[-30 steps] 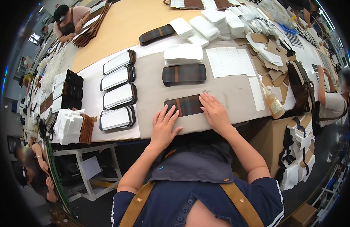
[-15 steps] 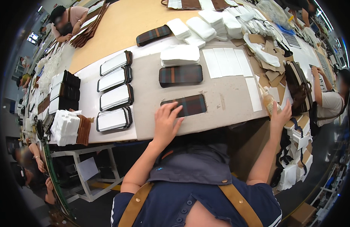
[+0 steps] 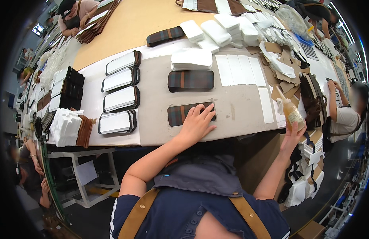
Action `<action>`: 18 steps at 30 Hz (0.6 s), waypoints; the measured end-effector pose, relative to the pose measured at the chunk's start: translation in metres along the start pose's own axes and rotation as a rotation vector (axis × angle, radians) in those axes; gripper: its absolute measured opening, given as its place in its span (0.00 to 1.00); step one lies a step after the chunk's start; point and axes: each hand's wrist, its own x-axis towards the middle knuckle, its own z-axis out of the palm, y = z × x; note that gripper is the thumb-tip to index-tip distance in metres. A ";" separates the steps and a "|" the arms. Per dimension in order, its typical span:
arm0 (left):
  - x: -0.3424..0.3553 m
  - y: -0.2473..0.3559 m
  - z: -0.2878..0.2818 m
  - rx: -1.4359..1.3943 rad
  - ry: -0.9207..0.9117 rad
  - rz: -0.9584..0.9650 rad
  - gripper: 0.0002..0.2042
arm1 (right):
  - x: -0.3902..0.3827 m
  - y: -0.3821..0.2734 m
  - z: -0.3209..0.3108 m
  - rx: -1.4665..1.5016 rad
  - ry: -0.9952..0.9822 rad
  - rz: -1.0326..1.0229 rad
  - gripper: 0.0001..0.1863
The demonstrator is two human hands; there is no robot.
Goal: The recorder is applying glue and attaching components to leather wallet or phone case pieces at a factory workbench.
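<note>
Spread fingers of my left hand point(image 3: 198, 121) rest on the right part of a plaid rounded-rectangle piece point(image 3: 178, 115) lying on the grey board point(image 3: 236, 103). My right hand point(image 3: 293, 131) grips a squeeze bottle of amber liquid point(image 3: 293, 113) with a pale spout, at the board's right front edge. Beyond the near piece lies another plaid piece point(image 3: 190, 80), with a stack of white pads point(image 3: 191, 57) behind it. To the right are white strips point(image 3: 240, 69) side by side and a single narrow strip point(image 3: 265, 104).
Several white-topped, dark-edged stacks point(image 3: 120, 99) stand left, beside black bundles point(image 3: 66, 89) and a white block pile point(image 3: 64, 127). Cardboard scraps point(image 3: 286, 81) and a brown bag point(image 3: 312, 95) lie right. Co-workers stand around the table, including one at right point(image 3: 348, 115).
My right hand has left the plaid piece, moved right and taken hold of the bottle, lifting it slightly. My left hand has slid right along the plaid piece.
</note>
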 end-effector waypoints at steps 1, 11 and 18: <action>0.001 -0.001 -0.003 0.000 -0.001 -0.001 0.24 | 0.001 -0.004 0.008 0.032 -0.063 -0.008 0.28; -0.038 -0.040 -0.041 -0.269 0.236 -0.235 0.12 | -0.062 -0.003 0.105 0.068 -0.323 0.061 0.36; -0.078 -0.067 -0.049 0.000 0.304 -0.340 0.14 | -0.102 0.003 0.126 -0.151 -0.410 -0.013 0.34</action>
